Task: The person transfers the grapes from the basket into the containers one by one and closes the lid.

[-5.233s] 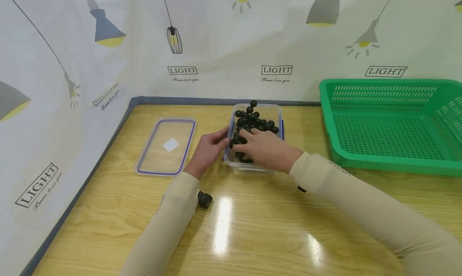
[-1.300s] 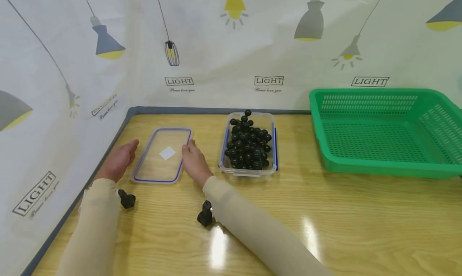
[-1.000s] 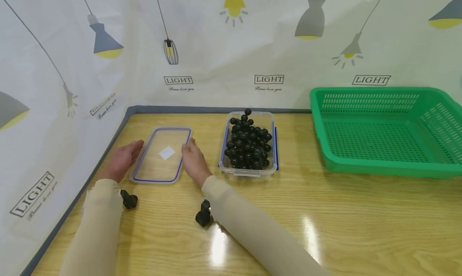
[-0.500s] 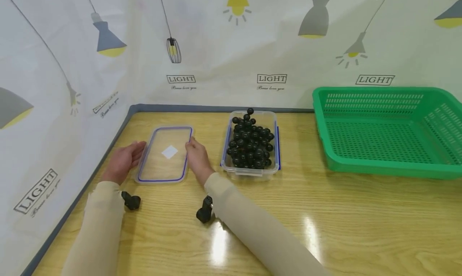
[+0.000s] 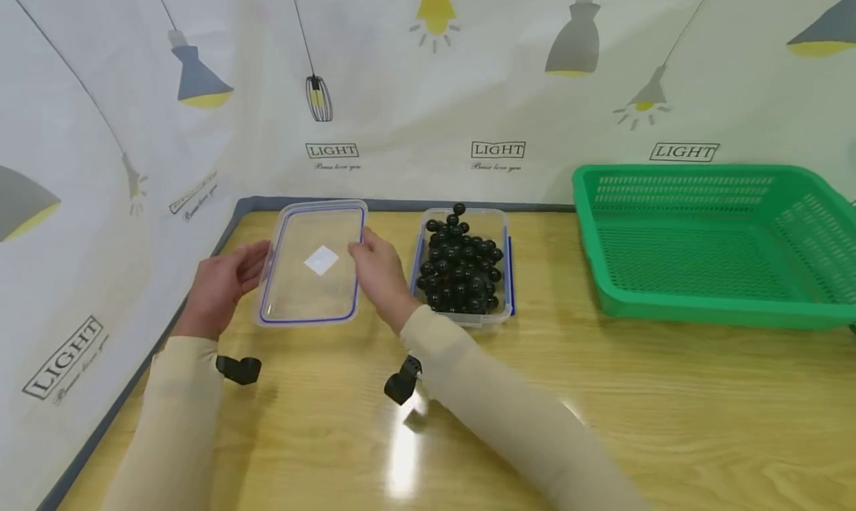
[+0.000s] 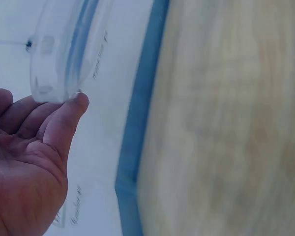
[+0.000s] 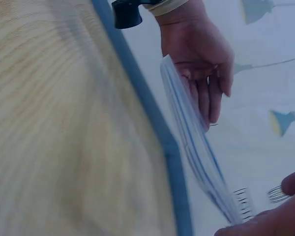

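Observation:
A clear plastic lid (image 5: pixel 294 292) with a blue seal and a white square sticker is held up off the table. My right hand (image 5: pixel 386 273) pinches its right edge between thumb and fingers. At the left edge, the extended fingers of my left hand (image 5: pixel 215 284) touch the lid; in the left wrist view the left hand (image 6: pixel 27 162) meets the rim with its fingertips, thumb apart. From the right wrist view the lid (image 7: pixel 194 142) appears nearly edge-on. Right of the lid stands a clear plastic container (image 5: pixel 498 319), heaped with dark grapes (image 5: pixel 461 262).
A green perforated plastic basket (image 5: pixel 709 307) stands on the right of the wooden table (image 5: pixel 602 407). White sheeting (image 5: pixel 414 110) printed with lamps walls off the back and left. Black wrist cameras (image 5: pixel 241 370) protrude under both sleeves.
The hands have left the grape container and moved left to the lid. My right hand has taken hold of the lid, and it has risen from the table; the grapes stay in the container.

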`<state>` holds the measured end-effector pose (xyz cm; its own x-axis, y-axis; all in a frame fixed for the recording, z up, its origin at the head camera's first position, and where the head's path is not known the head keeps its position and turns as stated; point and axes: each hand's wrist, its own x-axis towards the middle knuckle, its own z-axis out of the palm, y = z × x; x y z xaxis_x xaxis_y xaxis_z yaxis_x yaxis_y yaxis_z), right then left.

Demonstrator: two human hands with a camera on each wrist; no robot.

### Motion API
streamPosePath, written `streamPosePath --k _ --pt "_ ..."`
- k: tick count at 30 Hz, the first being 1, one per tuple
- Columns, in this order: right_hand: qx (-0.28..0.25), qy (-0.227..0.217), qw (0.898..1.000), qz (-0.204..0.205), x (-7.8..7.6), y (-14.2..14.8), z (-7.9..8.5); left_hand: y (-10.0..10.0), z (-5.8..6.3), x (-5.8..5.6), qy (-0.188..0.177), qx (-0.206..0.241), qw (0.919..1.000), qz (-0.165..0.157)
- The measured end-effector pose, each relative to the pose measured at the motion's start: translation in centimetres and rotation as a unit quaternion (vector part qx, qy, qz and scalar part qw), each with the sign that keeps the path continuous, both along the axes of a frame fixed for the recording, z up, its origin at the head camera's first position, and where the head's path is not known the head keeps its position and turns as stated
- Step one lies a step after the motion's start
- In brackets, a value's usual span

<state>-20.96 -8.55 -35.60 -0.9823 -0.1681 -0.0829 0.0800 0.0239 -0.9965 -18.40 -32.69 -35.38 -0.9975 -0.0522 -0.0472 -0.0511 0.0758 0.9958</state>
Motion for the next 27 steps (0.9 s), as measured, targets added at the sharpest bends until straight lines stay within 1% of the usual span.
streamPosePath --k 2,4,6,9,10,12,13,14,16,18,20,24,27 --pt "0.012 -0.001 1.000 -0.011 0.4 1.1 1.3 1.0 0.7 0.2 0.006 0.023 0.9997 -0.009" --pt "0.014 -0.007 1.000 -0.018 0.6 2.4 2.5 2.2 1.4 0.4 0.013 0.046 0.9985 -0.025" --pt "0.016 -0.008 0.999 -0.027 0.8 4.0 3.5 3.6 2.3 0.5 0.019 0.055 0.9975 -0.040" --pt "0.017 -0.008 0.999 -0.041 0.8 6.8 4.6 6.3 3.3 0.2 0.024 0.061 0.9969 -0.044" --pt "0.013 -0.006 0.999 -0.048 0.8 7.8 5.0 7.3 3.5 0.1 0.023 0.061 0.9969 -0.045" --pt "-0.013 -0.006 0.997 -0.075 0.8 9.6 5.4 9.5 3.8 -0.4 0.022 0.058 0.9972 -0.042" --pt "-0.020 -0.004 0.996 -0.091 0.7 10.5 5.5 10.4 3.9 -0.5 0.020 0.055 0.9975 -0.040" --pt "-0.039 -0.005 0.994 -0.106 0.8 11.3 5.7 11.4 3.9 -0.6 0.019 0.051 0.9978 -0.040" --pt "-0.089 -0.007 0.988 -0.126 0.7 12.8 5.6 13.2 3.9 -0.9 0.021 0.046 0.9978 -0.043" --pt "-0.115 -0.009 0.984 -0.133 0.8 14.3 5.4 14.7 3.9 -1.0 0.023 0.043 0.9978 -0.046" --pt "-0.128 -0.016 0.984 -0.126 1.0 15.7 5.2 16.0 4.0 -1.1 0.020 0.042 0.9977 -0.049" --pt "-0.106 -0.025 0.987 -0.116 1.6 18.1 5.0 17.9 4.0 -1.5 0.000 0.041 0.9979 -0.050" --pt "-0.092 -0.031 0.989 -0.112 2.0 19.2 5.0 19.0 3.9 -1.8 -0.017 0.041 0.9979 -0.048"
